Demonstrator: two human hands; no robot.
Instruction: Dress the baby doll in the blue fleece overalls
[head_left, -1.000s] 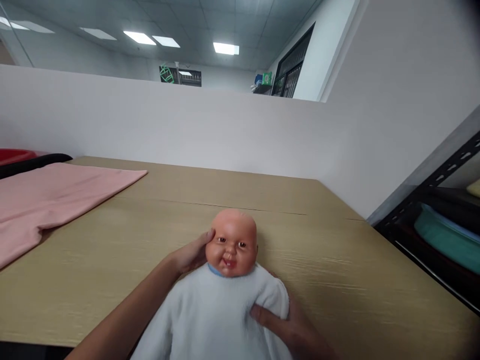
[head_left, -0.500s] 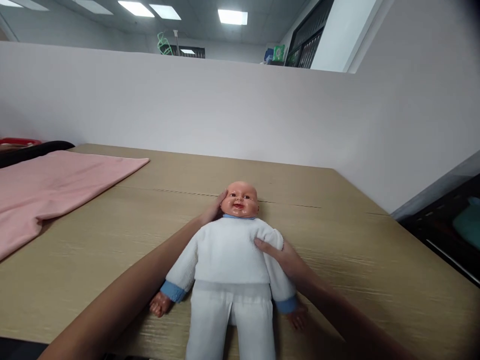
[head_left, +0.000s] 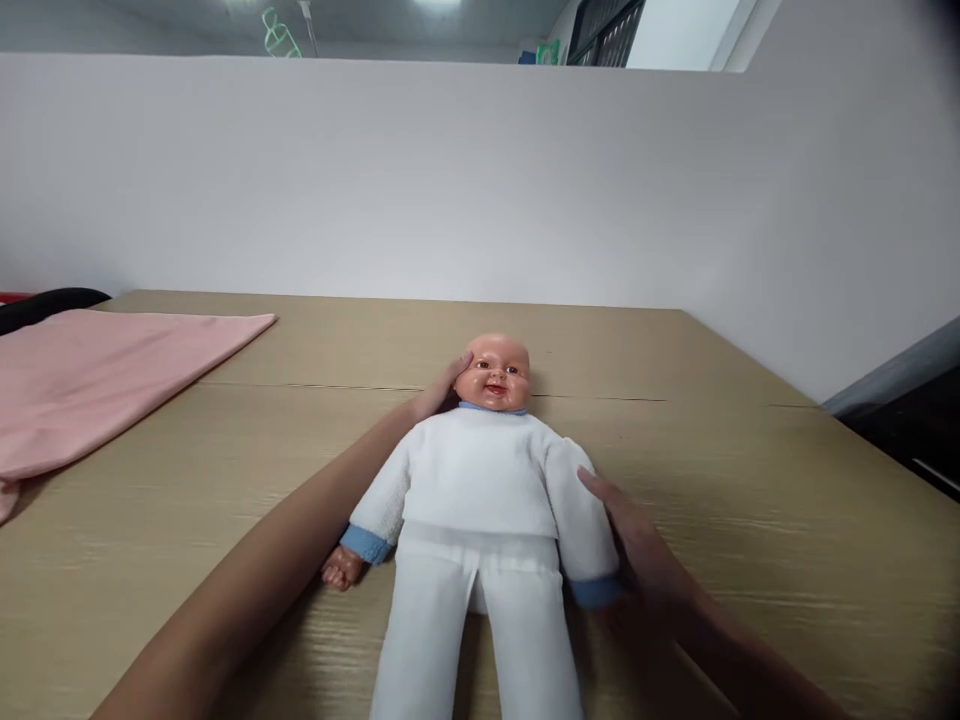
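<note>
The doll (head_left: 480, 470) lies face up on the surface (head_left: 675, 440), head (head_left: 502, 378) toward the far edge, legs pointing away from it. The left hand (head_left: 441, 391) cups the head, thumb at its side, other fingers hidden; the right hand's (head_left: 637, 545) thumb touches a sleeve (head_left: 570, 500), but I cannot tell whether its fingers grip. Good handling would support the head evenly and press that arm only lightly.
</note>
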